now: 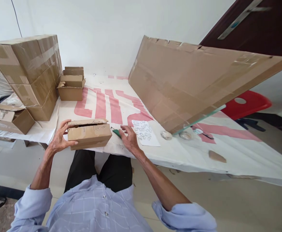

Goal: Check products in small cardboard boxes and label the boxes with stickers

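Note:
A small cardboard box (90, 137) stands at the table's front edge, its top flaps meeting at a ragged, partly open seam. My left hand (60, 137) grips its left end, thumb on the near side and fingers over the top. Just right of the box, my right hand (129, 138) is closed on a green utility knife (117, 132), whose tip points left toward the box. Part of the knife's handle is hidden under my fingers. Beside that hand lies a white paper sheet (145, 132) covered with small outlined shapes.
Stacked taped cartons (34, 71) rise at the left, with small open boxes (70, 90) beside them. A large cardboard-covered panel (179, 77) leans over the table's right half. Tape rolls (166, 135) and a brown scrap (217, 156) lie on the cloth.

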Demonstrator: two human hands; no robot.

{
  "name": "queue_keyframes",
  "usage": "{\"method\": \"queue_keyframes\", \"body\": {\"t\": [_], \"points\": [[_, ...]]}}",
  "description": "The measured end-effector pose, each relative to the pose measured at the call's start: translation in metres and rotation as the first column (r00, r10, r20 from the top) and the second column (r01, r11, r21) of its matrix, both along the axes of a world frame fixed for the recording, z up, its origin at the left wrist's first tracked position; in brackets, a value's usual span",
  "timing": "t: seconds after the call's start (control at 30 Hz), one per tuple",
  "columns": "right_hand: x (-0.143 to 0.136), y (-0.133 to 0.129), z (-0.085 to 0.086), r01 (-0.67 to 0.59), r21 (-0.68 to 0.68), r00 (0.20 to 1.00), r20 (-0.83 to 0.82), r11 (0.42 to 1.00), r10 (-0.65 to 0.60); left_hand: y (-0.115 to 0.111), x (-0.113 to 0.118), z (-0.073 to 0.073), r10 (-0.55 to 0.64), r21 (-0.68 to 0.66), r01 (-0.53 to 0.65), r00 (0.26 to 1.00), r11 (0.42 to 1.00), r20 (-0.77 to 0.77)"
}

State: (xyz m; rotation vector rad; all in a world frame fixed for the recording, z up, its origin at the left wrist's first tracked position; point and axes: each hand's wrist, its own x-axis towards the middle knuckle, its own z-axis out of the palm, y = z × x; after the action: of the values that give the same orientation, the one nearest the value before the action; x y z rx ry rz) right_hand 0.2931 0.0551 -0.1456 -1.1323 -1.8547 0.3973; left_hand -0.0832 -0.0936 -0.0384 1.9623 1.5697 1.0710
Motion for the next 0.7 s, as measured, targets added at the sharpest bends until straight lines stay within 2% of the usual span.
{"method": "queue_keyframes", "body": {"t": [0.07, 0.17, 0.27, 0.4, 0.7], "points": [[-0.015, -0.006, 0.028, -0.091, 0.055, 0.993, -0.065, 0.994, 0.094, 0.000, 0.000, 0.000, -0.008, 0.019, 0.009, 1.000, 1.000, -0.018], [-0.036, -0.019, 0.066, -0.242, 0.170, 0.970, 0.005, 0.955, 0.245, 0.001, 0.000, -0.002, -0.023, 0.062, 0.026, 0.999, 0.998, -0.047], [-0.049, -0.035, 0.086, -0.362, 0.223, 0.931, 0.135, 0.905, 0.339, -0.001, 0.000, -0.006, -0.027, 0.102, 0.036, 0.996, 0.994, -0.090], [-0.049, -0.051, 0.088, -0.389, 0.287, 0.916, 0.224, 0.875, 0.334, -0.007, -0.001, -0.013, -0.014, 0.172, 0.044, 0.985, 0.984, -0.174], [-0.041, -0.071, 0.082, -0.373, 0.406, 0.924, 0.251, 0.834, 0.290, -0.020, 0.001, -0.025, 0.003, 0.332, 0.083, 0.968, 0.940, -0.251]]}}
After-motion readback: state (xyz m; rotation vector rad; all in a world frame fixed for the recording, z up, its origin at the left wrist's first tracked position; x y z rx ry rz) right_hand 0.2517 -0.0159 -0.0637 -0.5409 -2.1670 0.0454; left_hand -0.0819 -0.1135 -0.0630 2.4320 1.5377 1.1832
